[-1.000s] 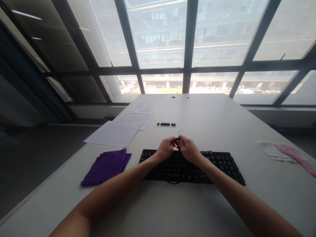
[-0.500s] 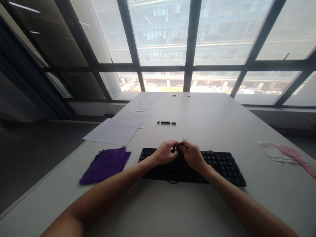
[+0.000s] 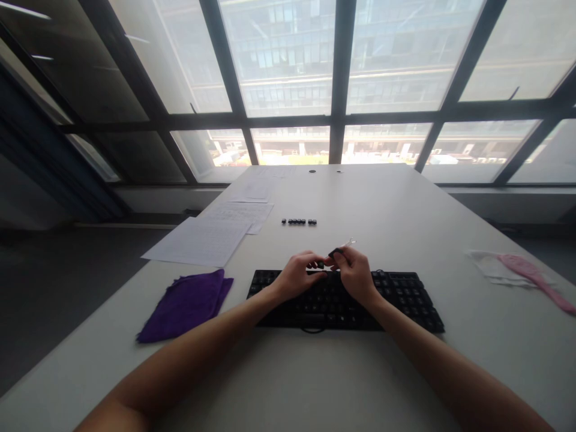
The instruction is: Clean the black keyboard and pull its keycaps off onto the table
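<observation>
Over the upper middle of a black keyboard (image 3: 405, 300), my left hand (image 3: 299, 275) pinches a small black keycap (image 3: 320, 264). Close beside it on the right, my right hand (image 3: 354, 273) is closed on a small tool (image 3: 335, 252) with a black body and thin wire prongs pointing up and away. Beyond the hands, several loose black keycaps (image 3: 297, 222) lie in a row on the white table. The keys under my hands are partly hidden.
A folded purple cloth (image 3: 182, 305) lies left of the keyboard, with sheets of paper (image 3: 198, 241) behind it. At the right are a white cloth (image 3: 483, 267) and a pink strap-like item (image 3: 526, 271). Large windows rise past the table's far edge.
My hands have drawn slightly apart. The tool in my right hand has moved up and right, and a keycap now shows in my left fingers. The view has shifted slightly.
</observation>
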`<state>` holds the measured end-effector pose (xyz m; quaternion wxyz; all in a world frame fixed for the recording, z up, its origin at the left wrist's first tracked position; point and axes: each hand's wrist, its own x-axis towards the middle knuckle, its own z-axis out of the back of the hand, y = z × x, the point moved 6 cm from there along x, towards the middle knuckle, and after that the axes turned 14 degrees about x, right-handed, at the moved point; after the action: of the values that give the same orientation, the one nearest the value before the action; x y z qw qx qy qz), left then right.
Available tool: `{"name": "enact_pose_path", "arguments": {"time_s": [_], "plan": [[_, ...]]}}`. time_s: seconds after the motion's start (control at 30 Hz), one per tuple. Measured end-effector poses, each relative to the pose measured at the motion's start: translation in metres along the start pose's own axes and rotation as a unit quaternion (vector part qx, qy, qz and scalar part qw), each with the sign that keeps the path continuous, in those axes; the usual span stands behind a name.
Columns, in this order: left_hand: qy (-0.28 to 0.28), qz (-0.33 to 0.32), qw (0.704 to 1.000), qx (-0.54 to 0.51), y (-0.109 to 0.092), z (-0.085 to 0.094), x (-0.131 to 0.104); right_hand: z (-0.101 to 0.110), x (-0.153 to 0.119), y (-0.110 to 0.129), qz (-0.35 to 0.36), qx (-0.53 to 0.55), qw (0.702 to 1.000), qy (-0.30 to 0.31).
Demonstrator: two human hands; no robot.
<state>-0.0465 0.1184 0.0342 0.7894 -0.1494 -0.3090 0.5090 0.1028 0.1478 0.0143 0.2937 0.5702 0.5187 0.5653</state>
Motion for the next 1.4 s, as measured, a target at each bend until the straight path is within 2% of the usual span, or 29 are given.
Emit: {"name": "enact_pose_path", "arguments": {"time_s": [0.23,0.47,0.57,0.67,0.8,0.9,1.03,1.2,1.4], "plan": [[-0.053,-0.002,0.999,0.006,0.004,0.003,-0.001,-0.001,-0.002,0.003,0.034,-0.034,0.999,0.001],[-0.050,-0.046,0.995,0.073,-0.003,-0.001,-0.006,-0.002,-0.001,0.004,0.013,-0.089,0.996,-0.009],[-0.030,-0.090,0.988,0.122,-0.012,-0.004,-0.007,0.000,-0.001,0.003,0.003,-0.076,0.997,-0.024],[-0.057,-0.099,0.982,0.150,-0.016,-0.002,-0.009,0.002,-0.001,0.002,-0.006,-0.051,0.998,-0.031],[-0.081,-0.093,0.986,0.114,-0.018,0.006,-0.007,0.003,-0.001,0.000,-0.012,-0.025,0.999,-0.038],[-0.082,-0.034,0.993,0.081,-0.004,0.015,0.008,0.002,0.000,-0.002,-0.021,-0.002,0.999,-0.037],[-0.047,0.055,0.992,0.100,0.033,0.019,0.045,0.001,0.001,-0.003,-0.019,0.005,0.999,-0.033],[-0.017,0.057,0.978,0.202,0.065,0.005,0.091,0.002,0.000,-0.002,-0.015,0.006,0.999,-0.037],[-0.031,0.051,0.968,0.243,0.080,-0.017,0.125,0.003,0.001,-0.001,-0.017,0.003,0.999,-0.040]]}}
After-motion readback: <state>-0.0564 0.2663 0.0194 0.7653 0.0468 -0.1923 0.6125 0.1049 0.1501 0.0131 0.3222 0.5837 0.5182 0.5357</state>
